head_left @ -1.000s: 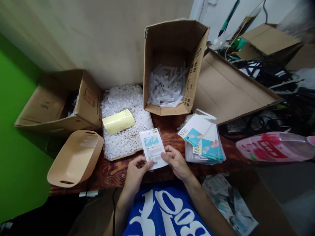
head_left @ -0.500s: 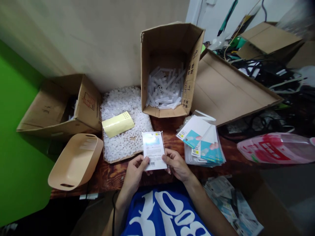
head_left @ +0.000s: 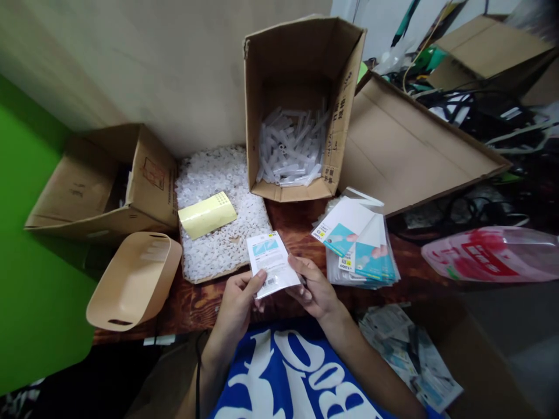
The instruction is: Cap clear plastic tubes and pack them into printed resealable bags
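Observation:
A white printed packet [head_left: 271,263] with a barcode and small blue pictures is held in front of me, tilted over the table edge. My left hand [head_left: 244,294] pinches its lower left corner, thumb on top. My right hand [head_left: 312,285] grips its right side, with the fingers partly hidden behind it. To the right lies a stack of similar blue-and-white packets [head_left: 371,256]. Beyond the left hand, small white plastic pieces [head_left: 209,174] cover a shallow cardboard tray, and a yellow sticker sheet [head_left: 207,215] rests on them.
A tall carton [head_left: 305,189] holds clear plastic tubes [head_left: 290,145]. On the left are a beige basket [head_left: 126,291] and another carton [head_left: 152,180]. A pink bottle-shaped pack [head_left: 489,254] lies at right. More packets [head_left: 406,349] sit in a box below the table edge.
The packet has turned, its top leaning left, and both hands have tilted with it. The head view has shifted slightly.

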Motion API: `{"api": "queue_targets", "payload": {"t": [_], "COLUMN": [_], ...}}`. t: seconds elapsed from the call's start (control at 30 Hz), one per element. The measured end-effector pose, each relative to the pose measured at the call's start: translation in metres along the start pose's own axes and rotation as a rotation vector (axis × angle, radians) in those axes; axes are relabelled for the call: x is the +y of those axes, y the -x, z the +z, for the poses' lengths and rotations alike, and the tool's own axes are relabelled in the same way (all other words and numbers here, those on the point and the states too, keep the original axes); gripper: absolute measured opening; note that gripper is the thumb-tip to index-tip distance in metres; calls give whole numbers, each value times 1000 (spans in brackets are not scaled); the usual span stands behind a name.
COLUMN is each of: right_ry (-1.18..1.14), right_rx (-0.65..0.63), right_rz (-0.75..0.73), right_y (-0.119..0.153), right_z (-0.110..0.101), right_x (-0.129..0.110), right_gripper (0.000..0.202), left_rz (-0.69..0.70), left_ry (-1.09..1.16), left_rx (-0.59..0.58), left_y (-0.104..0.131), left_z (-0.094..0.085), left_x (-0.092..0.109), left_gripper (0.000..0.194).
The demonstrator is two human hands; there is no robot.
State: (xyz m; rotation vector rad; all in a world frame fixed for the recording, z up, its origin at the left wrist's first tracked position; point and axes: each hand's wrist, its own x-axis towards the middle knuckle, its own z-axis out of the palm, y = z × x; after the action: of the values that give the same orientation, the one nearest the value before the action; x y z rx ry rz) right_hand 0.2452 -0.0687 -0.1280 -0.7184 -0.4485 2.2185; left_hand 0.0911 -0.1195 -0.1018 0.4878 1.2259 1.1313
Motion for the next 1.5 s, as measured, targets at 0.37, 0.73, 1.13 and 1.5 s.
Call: {"api": "queue_targets", "payload": {"t": [0.37,0.73,1.13,1.5], "right_ry": [-147,-20,402,530], "right_rx": [-11,-113,-23,14], "right_rz": [-77,-91,-234,-251], "right_y": [5,6,2,2], "right_z": [15,21,4,-8], "right_x": [16,21,13,22], "right_gripper": [33,42,45,46], "left_rz": [11,31,192,187], "left_ry": [183,239,-66,-183], "left_rx": [-24,-76,-21,36], "left_y": [13,12,5,0], "left_z": [7,-12,-24,-24], "left_x": [-2,-24,-9,-9], "left_gripper": [30,47,51,38]}}
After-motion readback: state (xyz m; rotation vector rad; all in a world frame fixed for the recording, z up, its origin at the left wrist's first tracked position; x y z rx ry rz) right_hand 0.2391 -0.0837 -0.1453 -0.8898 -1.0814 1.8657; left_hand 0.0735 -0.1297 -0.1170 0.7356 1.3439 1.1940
